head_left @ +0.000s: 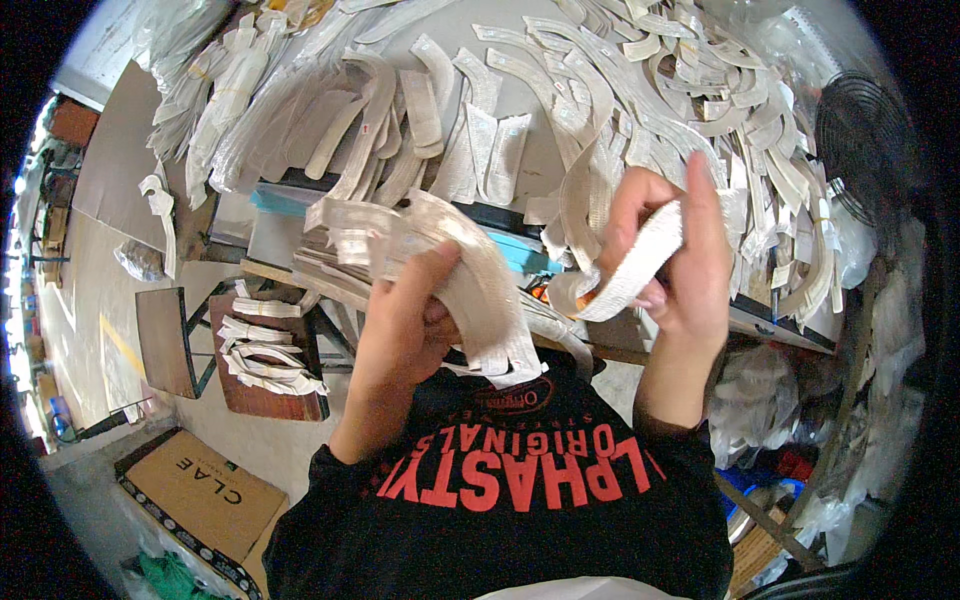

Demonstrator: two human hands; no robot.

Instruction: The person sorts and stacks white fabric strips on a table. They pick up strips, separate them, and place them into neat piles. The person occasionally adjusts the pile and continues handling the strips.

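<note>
near counter (548,160), left hand (410,310) was clamped on curved-strip stack (492,300), right hand (695,275) on curled white strip (645,265), both apart; piled pale strips (590,100) lay beyond.

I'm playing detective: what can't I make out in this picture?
Head view: the number of curved strips in the left hand; they overlap.
Head view: part of the pale strip in the right hand; fingers cover it.
Head view: the far side of the table; the top edge cuts it off.
</note>
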